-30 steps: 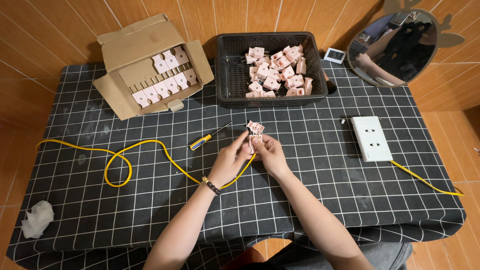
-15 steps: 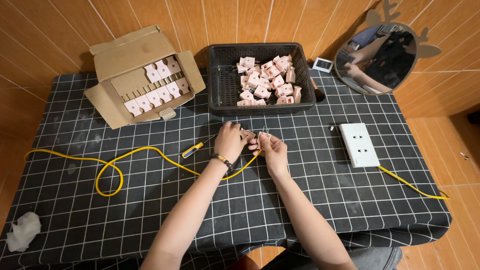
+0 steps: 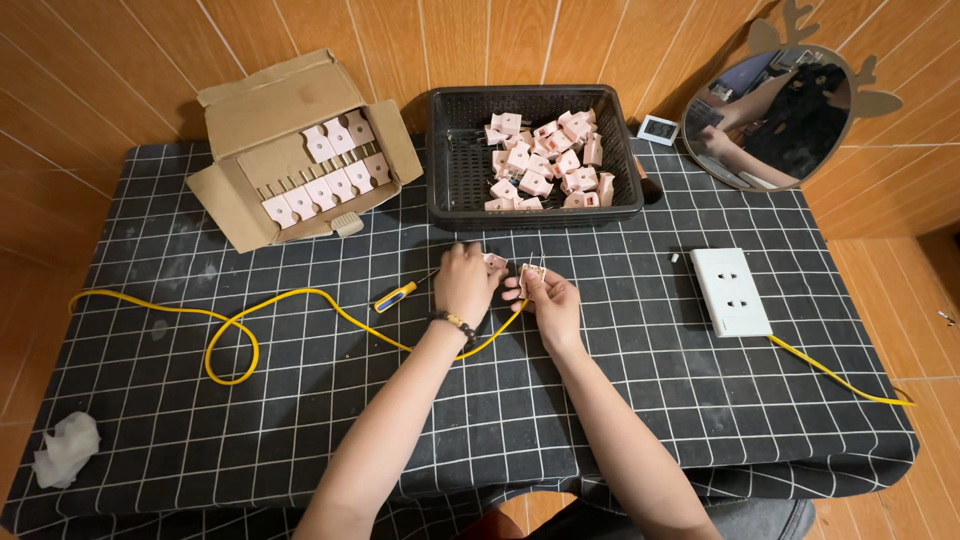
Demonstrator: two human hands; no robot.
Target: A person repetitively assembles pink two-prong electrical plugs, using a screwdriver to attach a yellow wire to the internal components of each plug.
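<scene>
Taking the black basket (image 3: pixel 450 150) at the back of the counter (image 3: pixel 640 400) as the mark: far to its left and toward the front edge lies a white rag (image 3: pixel 66 448). Nearer, just left of the basket, an open carton (image 3: pixel 250 110) holds pink plugs (image 3: pixel 320 180) set in tidy rows. In front of the carton a yellow cable (image 3: pixel 230 340) loops across the cloth and runs toward the hands, and a small screwdriver (image 3: pixel 395 295) with a yellow and blue handle lies beside it.

Directly in front of the basket, the left hand (image 3: pixel 465 285) is curled closed on a pink plug piece (image 3: pixel 494 261); its grip is tight, fingers wrapped over. Just right of it, the right hand (image 3: pixel 548 300) pinches a second plug piece (image 3: pixel 531 277) between thumb and fingertips, held just above the counter.

The basket itself is loosely heaped with pink plug parts (image 3: pixel 545 165). Judging by the filled rows in the carton against that heap, some plugs look finished and a good many are left, with one plug in hand, apparently in two halves.

Right of the basket lies a white socket (image 3: pixel 730 290) on its own yellow lead, and behind it a round mirror (image 3: pixel 775 115).
</scene>
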